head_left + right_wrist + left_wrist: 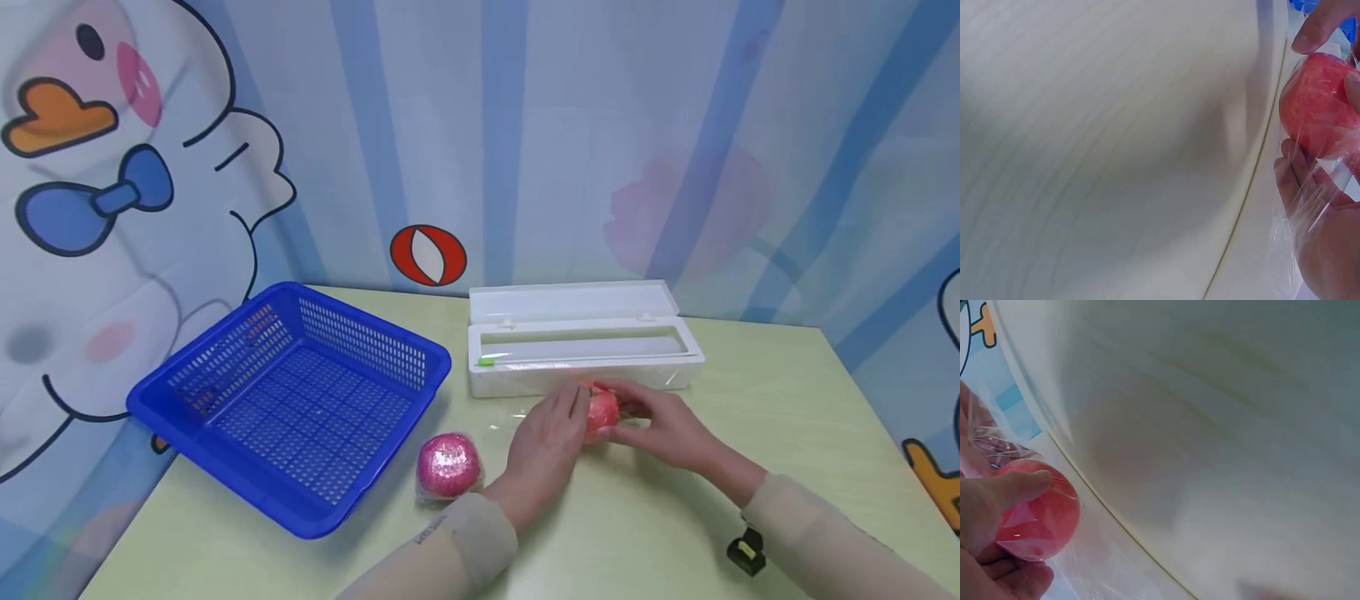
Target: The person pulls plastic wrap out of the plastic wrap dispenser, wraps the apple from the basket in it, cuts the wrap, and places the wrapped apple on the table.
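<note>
A red apple [602, 412] with clear cling film round it is between my two hands, in front of the white box. My left hand [551, 437] holds it from the left, thumb on its skin and fingers round it in the left wrist view. My right hand [663, 425] is on the apple's other side, gripping bunched cling film [1316, 209] that runs tight from the fruit. A second, pinkish apple [450, 465], wrapped in film, sits on the table left of my left forearm.
An open white cling film dispenser [585, 379] with a raised lid and a small green slider [486, 362] stands at the table's back. The blue plastic basket [390, 479] is on the left. A printed curtain [570, 125] hangs behind the table [787, 400].
</note>
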A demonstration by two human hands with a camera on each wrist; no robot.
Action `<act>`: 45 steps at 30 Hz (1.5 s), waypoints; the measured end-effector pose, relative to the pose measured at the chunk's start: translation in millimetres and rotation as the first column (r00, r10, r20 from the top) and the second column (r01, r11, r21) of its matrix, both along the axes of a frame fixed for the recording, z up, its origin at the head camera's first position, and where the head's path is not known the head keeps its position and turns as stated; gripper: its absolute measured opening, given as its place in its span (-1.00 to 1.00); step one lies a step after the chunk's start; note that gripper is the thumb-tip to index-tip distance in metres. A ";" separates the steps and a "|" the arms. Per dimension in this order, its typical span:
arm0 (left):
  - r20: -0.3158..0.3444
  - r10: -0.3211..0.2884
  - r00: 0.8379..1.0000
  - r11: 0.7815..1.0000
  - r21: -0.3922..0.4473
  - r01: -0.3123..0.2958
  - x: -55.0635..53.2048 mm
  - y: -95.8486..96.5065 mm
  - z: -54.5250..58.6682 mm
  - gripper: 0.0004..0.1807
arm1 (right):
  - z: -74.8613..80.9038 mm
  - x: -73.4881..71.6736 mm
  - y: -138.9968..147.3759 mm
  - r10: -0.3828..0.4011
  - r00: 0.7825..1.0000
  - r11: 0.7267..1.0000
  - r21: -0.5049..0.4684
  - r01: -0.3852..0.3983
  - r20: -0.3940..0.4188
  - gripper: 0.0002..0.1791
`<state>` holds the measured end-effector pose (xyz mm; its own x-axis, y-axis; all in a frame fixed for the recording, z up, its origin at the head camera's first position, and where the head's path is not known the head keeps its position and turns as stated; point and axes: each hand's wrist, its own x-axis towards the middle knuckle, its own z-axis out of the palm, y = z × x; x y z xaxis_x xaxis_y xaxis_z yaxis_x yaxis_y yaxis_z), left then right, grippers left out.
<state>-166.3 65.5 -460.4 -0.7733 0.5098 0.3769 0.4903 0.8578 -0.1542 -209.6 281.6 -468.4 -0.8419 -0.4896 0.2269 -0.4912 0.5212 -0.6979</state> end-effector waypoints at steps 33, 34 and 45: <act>0.262 -0.009 0.965 0.995 -0.097 0.035 -20.1 6.4 56.6 -0.15 | 44.5 9.8 7.6 0.041 0.981 0.986 0.164 -0.009 -0.191 -0.11; 0.292 -0.003 0.956 0.996 -0.084 0.029 -22.2 6.2 59.5 -0.14 | 45.4 11.8 7.1 0.048 0.969 0.982 0.187 -0.002 -0.244 -0.09; 0.484 -0.030 0.875 0.999 -0.015 0.042 -46.8 3.6 81.4 -0.21 | 32.1 15.8 -2.3 0.069 0.882 0.968 0.244 0.053 -0.466 0.03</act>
<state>-213.1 69.1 -379.1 -0.8369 0.5448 -0.0522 0.5394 0.8372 0.0898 -193.8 279.4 -436.3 -0.6626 -0.5864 0.4659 -0.7321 0.6384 -0.2377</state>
